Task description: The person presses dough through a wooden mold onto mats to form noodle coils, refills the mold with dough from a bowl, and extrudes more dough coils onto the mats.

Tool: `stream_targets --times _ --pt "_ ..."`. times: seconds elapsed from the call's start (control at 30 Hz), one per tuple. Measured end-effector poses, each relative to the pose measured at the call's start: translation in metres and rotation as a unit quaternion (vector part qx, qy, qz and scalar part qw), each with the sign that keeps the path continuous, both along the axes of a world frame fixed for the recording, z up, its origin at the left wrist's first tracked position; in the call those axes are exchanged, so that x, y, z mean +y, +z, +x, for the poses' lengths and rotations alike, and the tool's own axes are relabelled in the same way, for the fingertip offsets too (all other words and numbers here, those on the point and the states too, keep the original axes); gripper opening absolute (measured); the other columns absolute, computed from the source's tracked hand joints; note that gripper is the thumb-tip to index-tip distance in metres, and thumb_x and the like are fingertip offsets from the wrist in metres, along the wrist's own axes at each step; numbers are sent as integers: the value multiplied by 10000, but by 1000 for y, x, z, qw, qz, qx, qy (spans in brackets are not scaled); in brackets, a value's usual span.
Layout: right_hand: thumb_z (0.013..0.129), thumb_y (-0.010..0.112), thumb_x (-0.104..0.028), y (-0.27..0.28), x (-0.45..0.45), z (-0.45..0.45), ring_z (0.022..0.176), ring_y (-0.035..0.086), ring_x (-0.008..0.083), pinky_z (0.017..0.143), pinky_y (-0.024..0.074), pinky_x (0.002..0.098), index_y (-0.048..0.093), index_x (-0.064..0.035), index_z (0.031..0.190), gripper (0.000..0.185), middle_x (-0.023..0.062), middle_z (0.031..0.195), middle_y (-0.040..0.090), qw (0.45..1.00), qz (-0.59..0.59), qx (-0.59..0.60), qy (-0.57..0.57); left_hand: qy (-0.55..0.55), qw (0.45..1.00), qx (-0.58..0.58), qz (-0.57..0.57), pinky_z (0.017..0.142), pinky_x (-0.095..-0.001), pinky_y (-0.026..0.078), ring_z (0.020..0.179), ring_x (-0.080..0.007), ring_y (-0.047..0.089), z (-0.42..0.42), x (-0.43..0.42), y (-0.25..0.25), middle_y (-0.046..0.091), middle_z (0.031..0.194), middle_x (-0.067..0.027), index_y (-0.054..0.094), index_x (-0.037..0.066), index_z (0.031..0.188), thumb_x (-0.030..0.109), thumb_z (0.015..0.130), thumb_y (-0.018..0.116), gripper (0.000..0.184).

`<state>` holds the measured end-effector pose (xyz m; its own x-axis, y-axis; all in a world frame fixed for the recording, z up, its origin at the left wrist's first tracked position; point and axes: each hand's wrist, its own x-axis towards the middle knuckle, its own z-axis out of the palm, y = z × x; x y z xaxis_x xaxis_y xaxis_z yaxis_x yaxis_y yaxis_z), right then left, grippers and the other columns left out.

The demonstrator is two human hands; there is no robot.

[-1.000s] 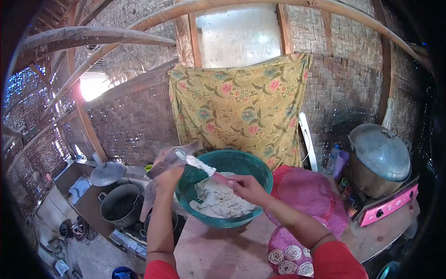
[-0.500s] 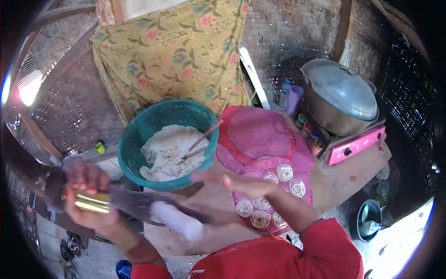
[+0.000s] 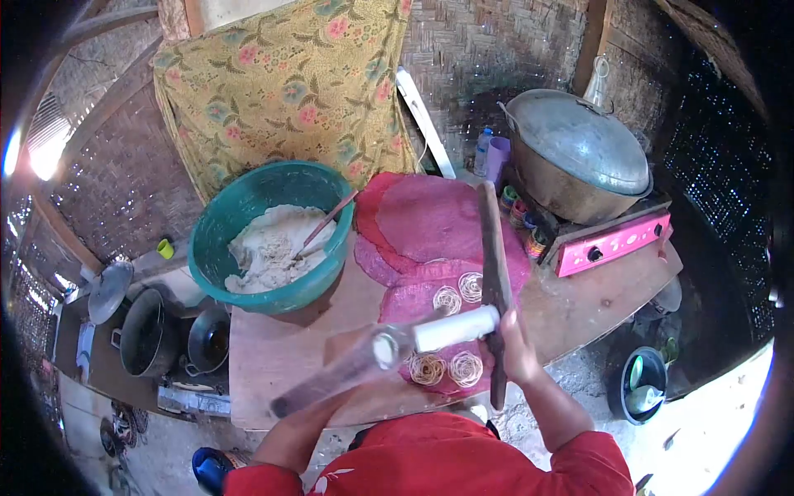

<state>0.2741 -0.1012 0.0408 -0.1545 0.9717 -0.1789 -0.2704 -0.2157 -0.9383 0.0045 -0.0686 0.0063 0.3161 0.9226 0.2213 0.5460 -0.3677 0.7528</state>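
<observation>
My left hand [image 3: 337,343], mostly hidden and blurred, is under a wooden press body [image 3: 331,382] and holds it. A round opening in that body faces the white plunger [image 3: 456,329], close to its end. The plunger sticks out sideways from a long wooden bar [image 3: 495,264], held upright in view. My right hand [image 3: 517,351] is closed around the bar beside the plunger's base. Below the tools, coiled noodle nests [image 3: 466,369] lie on a pink mesh mat [image 3: 397,307]. Left of the mat stands a green basin [image 3: 273,302] with white dough [image 3: 277,244] and a stick [image 3: 327,225].
A lidded pot [image 3: 571,178] stands on a pink-fronted stove [image 3: 616,245] at the right. Small tins [image 3: 517,211] and a purple cup [image 3: 497,157] are beside it. Dark pans [image 3: 149,335] sit lower left. A bucket [image 3: 638,384] stands on the floor at the right.
My right hand, open before over the mat, now grips the bar with the plunger, lifted from the table area. My left hand has brought the press body rightward and turned it. The view has shifted slightly.
</observation>
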Motion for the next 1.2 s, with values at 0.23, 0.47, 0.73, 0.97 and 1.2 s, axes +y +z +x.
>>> stream_targets --times 0.23,0.47,0.73,0.97,1.2 --pt "751 679 -466 61 -5 34 883 603 453 759 506 493 188 -88 1427 918 277 1076 550 783 357 -500 98 -163 973 147 -72 800 -323 482 897 -208 643 53 -5 23 668 958 -103 632 53 1022 370 724 724 445" --pt "810 580 -536 71 28 79 869 606 456 744 509 484 235 -97 1419 827 296 1038 562 778 287 -527 188 -133 867 -211 -432 575 -301 433 694 -118 570 147 -13 11 608 805 -31 596 60 1060 334 770 741 425" --pt "892 442 -585 49 79 130 943 613 336 840 485 405 300 -70 1389 729 208 1122 592 903 252 -256 236 -73 952 -58 -291 716 -322 478 798 -149 582 146 -5 -34 639 856 -29 622 69 1012 251 773 746 325" --pt "911 558 -141 -190 62 222 767 578 125 728 477 293 577 -22 1149 267 46 852 625 931 11 -343 125 336 882 -292 -155 483 -246 388 523 -110 502 69 -64 -23 547 643 -30 589 38 779 106 736 675 118" --pt "905 580 -129 -174 54 198 659 544 96 597 444 252 594 -6 1019 168 20 754 598 987 -107 -116 -43 390 755 -523 -64 472 -265 366 461 -131 415 68 -82 -36 404 560 -4 549 -27 918 23 809 596 129"
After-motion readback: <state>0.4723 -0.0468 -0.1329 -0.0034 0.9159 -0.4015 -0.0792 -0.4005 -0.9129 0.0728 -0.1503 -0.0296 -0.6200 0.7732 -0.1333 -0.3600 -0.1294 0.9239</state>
